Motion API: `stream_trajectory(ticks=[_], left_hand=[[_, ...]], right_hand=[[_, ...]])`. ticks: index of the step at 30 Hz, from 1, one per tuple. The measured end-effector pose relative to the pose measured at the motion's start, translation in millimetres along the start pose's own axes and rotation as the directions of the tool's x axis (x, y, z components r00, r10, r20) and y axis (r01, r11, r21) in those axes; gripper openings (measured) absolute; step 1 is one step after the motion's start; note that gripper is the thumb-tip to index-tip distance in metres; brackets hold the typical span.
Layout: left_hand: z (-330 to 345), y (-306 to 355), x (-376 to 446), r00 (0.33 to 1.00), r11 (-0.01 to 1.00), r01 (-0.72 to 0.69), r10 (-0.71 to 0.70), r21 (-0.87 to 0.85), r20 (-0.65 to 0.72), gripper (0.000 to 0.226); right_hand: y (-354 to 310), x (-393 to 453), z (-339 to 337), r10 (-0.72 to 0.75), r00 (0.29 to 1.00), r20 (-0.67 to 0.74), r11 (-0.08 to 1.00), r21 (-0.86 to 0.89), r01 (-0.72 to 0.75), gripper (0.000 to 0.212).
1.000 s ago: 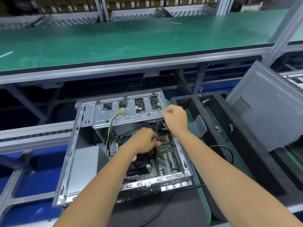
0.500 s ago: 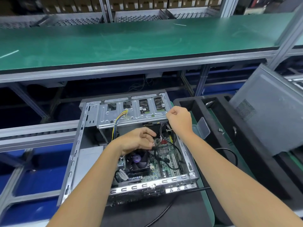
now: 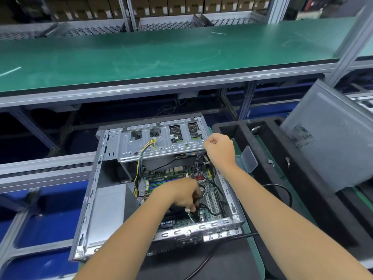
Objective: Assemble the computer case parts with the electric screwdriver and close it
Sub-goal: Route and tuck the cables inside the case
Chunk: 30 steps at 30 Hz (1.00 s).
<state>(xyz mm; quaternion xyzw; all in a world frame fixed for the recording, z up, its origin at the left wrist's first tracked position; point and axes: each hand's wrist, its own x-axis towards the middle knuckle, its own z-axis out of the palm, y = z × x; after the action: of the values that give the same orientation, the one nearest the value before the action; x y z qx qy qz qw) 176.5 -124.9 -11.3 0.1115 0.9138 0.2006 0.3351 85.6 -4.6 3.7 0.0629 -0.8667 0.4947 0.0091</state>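
Right hand (image 3: pixel 219 150) grips the raised drive cage (image 3: pixel 161 144), clearing room while the left hand (image 3: pixel 181 196) pinches black cables (image 3: pixel 210 209) over the motherboard (image 3: pixel 212 201).

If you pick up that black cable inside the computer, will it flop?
Probably floppy: the black cable already curves in loose loops over the motherboard. Likely light too. The left hand seems to bend it easily.

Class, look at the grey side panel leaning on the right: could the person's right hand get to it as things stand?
Probably yes. The side panel stands uncovered, with only the low black foam tray between, but the right hand would first have to let go of the drive cage whose corner it grips.
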Motion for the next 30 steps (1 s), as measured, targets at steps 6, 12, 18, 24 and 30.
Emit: stream_trajectory(ticks=[6,12,18,24,30], left_hand=[[-6,-11,-6,0.966,0.968,-0.038,-0.028,-0.249,-0.256,0.022],[-24,-39,-17,0.892,0.913,0.082,-0.246,-0.400,-0.379,0.028],[-31,-52,-28,0.959,0.847,0.263,-0.283,-0.463,0.027,0.053],[-37,-60,-25,0.975,0.740,0.140,-0.219,-0.658,-0.039,0.047],[-33,-72,-21,0.968,0.647,0.018,-0.201,-0.762,-0.148,0.045]], right_hand=[[-1,-1,-1,0.002,1.000,0.005,1.000,0.006,-0.002,0.015],[-2,-1,-2,0.012,1.000,0.023,1.000,-0.004,-0.012,0.020],[-2,-2,-2,0.011,1.000,0.023,1.000,0.004,-0.011,0.025],[-2,-1,-1,0.015,1.000,0.023,1.000,-0.003,-0.015,0.019],[-2,-1,1,-0.008,1.000,0.028,0.999,-0.053,0.010,0.022]])
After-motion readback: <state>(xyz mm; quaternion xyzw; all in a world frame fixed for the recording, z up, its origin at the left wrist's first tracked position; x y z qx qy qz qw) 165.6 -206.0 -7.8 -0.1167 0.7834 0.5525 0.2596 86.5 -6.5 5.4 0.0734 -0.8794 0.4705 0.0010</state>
